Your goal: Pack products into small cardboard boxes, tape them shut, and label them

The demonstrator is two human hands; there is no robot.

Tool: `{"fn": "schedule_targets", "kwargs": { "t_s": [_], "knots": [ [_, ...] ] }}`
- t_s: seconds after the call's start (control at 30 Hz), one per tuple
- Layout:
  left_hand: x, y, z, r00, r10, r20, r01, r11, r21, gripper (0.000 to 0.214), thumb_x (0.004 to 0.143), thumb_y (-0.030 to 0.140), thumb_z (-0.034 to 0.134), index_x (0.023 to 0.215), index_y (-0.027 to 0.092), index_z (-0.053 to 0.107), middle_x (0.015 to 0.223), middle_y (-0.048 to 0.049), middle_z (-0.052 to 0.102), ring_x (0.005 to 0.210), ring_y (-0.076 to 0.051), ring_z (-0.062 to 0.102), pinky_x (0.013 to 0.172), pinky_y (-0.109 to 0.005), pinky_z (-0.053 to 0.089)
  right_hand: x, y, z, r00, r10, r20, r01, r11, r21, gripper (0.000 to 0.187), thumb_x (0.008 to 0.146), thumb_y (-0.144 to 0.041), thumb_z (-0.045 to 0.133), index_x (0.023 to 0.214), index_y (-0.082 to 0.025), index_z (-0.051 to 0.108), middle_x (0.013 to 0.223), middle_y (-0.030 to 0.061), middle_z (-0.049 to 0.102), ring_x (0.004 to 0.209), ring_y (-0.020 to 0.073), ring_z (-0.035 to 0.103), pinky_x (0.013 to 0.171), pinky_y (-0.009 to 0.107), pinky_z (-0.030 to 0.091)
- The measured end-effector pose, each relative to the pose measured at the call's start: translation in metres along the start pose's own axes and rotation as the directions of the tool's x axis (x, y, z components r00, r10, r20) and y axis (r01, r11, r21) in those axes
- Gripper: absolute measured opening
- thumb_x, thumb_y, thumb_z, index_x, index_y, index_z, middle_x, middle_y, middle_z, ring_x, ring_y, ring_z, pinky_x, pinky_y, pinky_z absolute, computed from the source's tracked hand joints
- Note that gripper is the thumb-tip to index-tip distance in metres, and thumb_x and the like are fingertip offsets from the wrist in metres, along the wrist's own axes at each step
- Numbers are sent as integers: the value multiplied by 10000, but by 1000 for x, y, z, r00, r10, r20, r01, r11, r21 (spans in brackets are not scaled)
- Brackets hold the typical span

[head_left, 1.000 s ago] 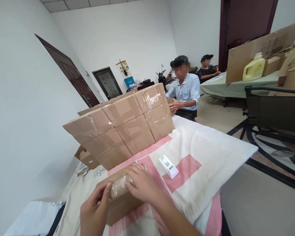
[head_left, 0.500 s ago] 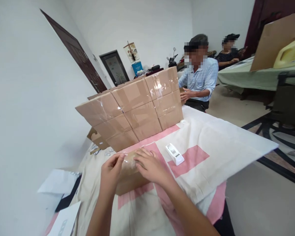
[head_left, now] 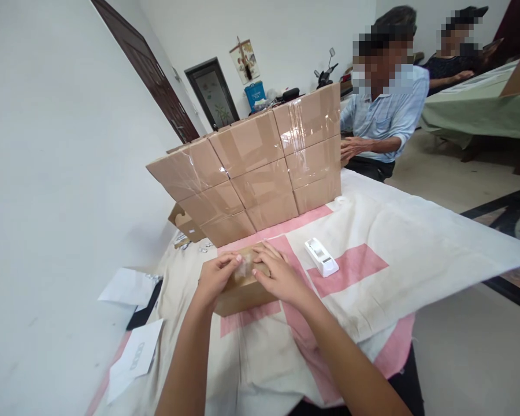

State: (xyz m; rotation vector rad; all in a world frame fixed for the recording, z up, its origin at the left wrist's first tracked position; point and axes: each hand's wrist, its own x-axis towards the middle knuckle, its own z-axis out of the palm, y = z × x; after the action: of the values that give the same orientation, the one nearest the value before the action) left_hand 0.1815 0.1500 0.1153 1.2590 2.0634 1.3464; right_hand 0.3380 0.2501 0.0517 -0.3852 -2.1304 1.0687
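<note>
A small brown cardboard box (head_left: 246,299) lies on the cloth in front of me. Across its top runs a short strip of clear tape (head_left: 244,267). My left hand (head_left: 216,276) is at the box's left end, fingers curled, with thumb and forefinger together at the tape's edge. Resting over the right part of the box top is my right hand (head_left: 281,277), its fingers stretched out and slightly apart. To the right of the box stands a white tape dispenser (head_left: 321,257), untouched.
Behind the box rises a stacked wall of taped cardboard boxes (head_left: 264,167). A seated person in a light blue shirt (head_left: 381,115) has a hand by its right end. An open carton (head_left: 186,224), white papers (head_left: 136,349) and a pink-and-white cloth (head_left: 364,300) are also here.
My left hand has moved from the box's left edge inward onto its top, at the tape. The right hand remains on the box. The view has shifted, bringing the person closer.
</note>
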Motion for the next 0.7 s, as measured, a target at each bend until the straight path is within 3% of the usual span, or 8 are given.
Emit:
{"fn": "schedule_targets", "kwargs": {
  "t_s": [0.2,0.3,0.4,0.47,0.57,0.63,0.7],
  "knots": [
    [2,-18,6,998,60,-24,-57,993,104,287,742,491,724,823,222,783,1145,-97,674,1132,-267,620,1037,-409,457,1,1,0,1000,5,15,-5,1000,19,130,956,-260,543,1063,-243,613,1468,69,554,1527,236,291,1196,509,272],
    [3,-28,12,991,119,-65,-101,967,235,216,737,413,735,840,225,761,1164,-99,620,1170,-275,590,1078,-444,428,1,4,0,1000,-2,22,1,999,39,154,954,-234,511,1066,-244,616,1465,67,553,1530,233,286,1201,504,277],
    [2,-34,16,986,122,-110,-73,926,371,197,774,386,711,878,218,718,1288,-114,577,1280,-299,521,1132,-479,372,1,7,2,1000,5,17,-6,998,58,169,939,-225,512,1070,-237,617,1485,74,537,1535,242,276,1214,525,258],
    [0,-34,18,987,88,-134,-28,917,397,340,797,396,706,1086,222,665,1386,-125,555,1330,-310,491,1143,-498,353,2,9,3,1000,12,10,-12,998,67,168,935,-227,513,1068,-231,616,1481,84,538,1529,250,286,1210,535,265],
    [-1,-28,20,986,56,-155,10,918,397,675,820,416,699,1416,234,438,1438,-142,553,1361,-325,467,1129,-517,352,2,9,4,1000,3,-1,-2,996,93,173,933,-226,502,1063,-235,615,1453,84,550,1513,254,314,1204,533,284],
    [2,-21,22,985,41,-167,38,895,444,659,848,430,665,1439,260,428,1401,-124,590,1360,-345,449,1120,-538,342,2,10,4,1000,-14,-10,15,994,109,178,921,-209,499,1053,-238,615,1437,78,558,1506,254,325,1207,530,287],
    [6,-15,23,985,22,-172,66,867,494,515,880,431,615,1368,291,525,1316,-97,645,1326,-362,454,1096,-554,348,3,12,5,1000,-24,-16,26,993,115,176,911,-195,495,1036,-239,611,1428,75,567,1504,253,328,1210,531,289]
  ]
}}
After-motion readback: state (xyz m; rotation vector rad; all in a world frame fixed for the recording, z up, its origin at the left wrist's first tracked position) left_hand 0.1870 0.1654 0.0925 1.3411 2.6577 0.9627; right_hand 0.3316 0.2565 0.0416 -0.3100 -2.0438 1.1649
